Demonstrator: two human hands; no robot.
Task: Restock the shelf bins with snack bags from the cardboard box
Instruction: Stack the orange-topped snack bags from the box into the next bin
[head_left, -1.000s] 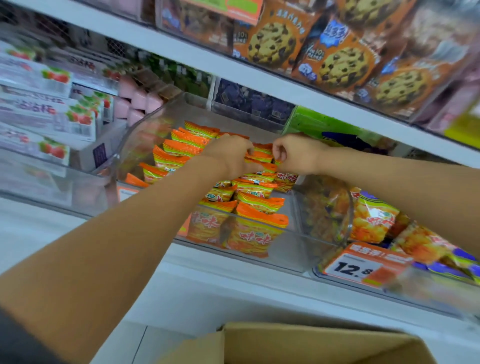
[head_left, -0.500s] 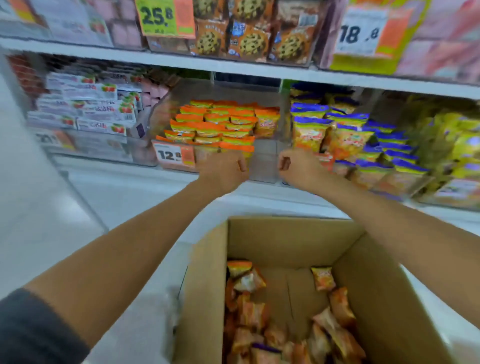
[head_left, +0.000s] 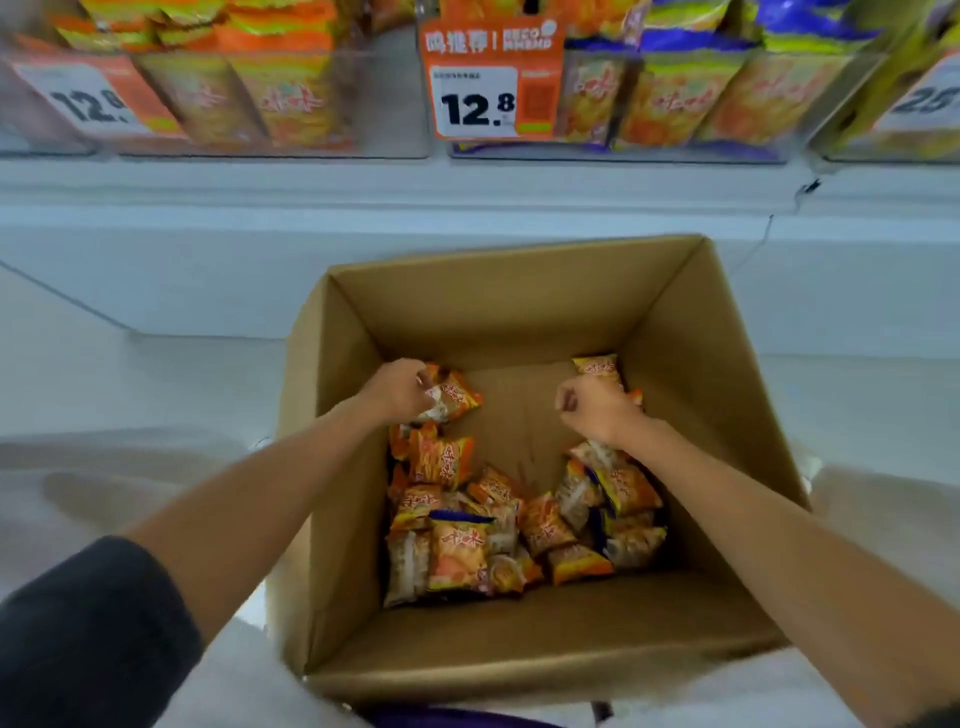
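White store shelf (head_left: 467, 192) runs across at 12 o'clock, and on it stand clear plastic shelf bins (head_left: 389, 119) packed with upright orange and yellow packets (head_left: 291, 98), with an orange price tag reading 12.8 (head_left: 491, 78) on the front of the middle one. Down at 6 o'clock, it's the open brown cardboard box (head_left: 493, 306), and both bare forearms are inside it! Left hand (head_left: 397, 389), at 10 o'clock in the box, has its fingers curled onto the edge of a crinkly orange snack bag (head_left: 457, 397) lying against the box floor. Right hand (head_left: 597, 413), at 2 o'clock, is balled up and well apart from the left, just in front of another orange-and-yellow bag (head_left: 597, 366). Whether that fist has anything in it, I cannot tell. A loose heap of small snack bags (head_left: 467, 545), mostly orange, a few purple-edged, covers the box bottom towards 6 o'clock, between the two arms. A dark sleeve (head_left: 88, 634) shows at 8 o'clock on the left arm
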